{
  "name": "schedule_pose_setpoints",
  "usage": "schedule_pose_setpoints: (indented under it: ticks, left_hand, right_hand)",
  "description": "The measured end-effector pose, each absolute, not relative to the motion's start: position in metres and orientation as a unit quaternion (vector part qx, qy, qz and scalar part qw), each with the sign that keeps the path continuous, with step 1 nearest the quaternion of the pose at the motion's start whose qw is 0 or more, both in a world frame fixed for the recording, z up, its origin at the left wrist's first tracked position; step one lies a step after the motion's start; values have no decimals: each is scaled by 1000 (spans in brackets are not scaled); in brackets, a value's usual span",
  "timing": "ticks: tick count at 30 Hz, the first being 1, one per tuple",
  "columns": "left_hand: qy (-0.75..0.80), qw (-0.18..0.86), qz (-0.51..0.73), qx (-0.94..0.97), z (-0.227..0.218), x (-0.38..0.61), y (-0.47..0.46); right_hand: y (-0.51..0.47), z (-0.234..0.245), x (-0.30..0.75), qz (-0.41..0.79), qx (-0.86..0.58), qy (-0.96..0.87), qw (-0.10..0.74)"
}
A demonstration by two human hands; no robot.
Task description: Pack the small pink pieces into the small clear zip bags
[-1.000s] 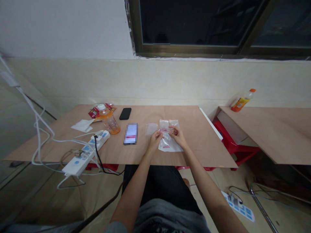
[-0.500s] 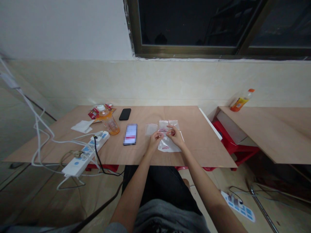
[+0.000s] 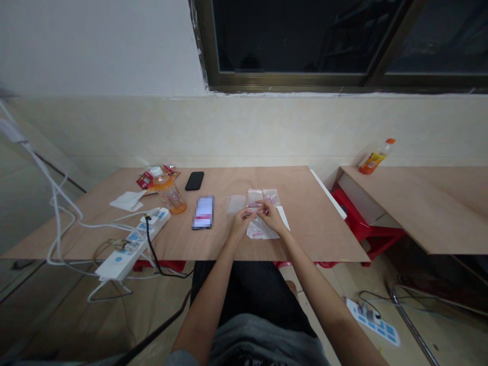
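Clear plastic bags lie bunched together on the plywood worktop point(image 3: 305, 229), a little right of its middle and nearer its front edge. One small bag point(image 3: 235, 204), flat and seemingly empty, lies leftmost on the worktop. Two similar small bags point(image 3: 263, 196) lie side by side farther from the front edge. A larger, milkier bag point(image 3: 261, 230) with a red mark lies flat closest to that edge. A creased, pink-printed bag point(image 3: 253, 206) is pinched up off the worktop between the left grip point(image 3: 242, 223) and the right grip point(image 3: 271, 216).
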State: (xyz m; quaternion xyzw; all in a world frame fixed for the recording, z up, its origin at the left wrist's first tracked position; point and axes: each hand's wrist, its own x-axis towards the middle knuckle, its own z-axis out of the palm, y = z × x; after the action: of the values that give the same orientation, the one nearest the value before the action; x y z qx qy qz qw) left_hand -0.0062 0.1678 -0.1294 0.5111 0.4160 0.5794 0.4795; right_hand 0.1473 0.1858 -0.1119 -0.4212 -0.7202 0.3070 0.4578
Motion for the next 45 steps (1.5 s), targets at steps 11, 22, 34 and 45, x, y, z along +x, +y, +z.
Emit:
schedule_pose_setpoints:
  ticks: [11, 22, 34, 45]
  left_hand:
    - [401, 480, 582, 520, -136, -7, 170]
    - [450, 465, 590, 483, -140, -10, 170]
    - [463, 438, 570, 519, -137, -6, 169]
    - [461, 446, 574, 509, -131, -5, 166]
  right_hand:
    - [184, -114, 147, 314, -438, -696, 475]
    - [175, -123, 154, 412, -435, -667, 443]
    - [260, -135, 193, 351, -532, -524, 565]
    - [274, -131, 197, 127, -603, -655, 437]
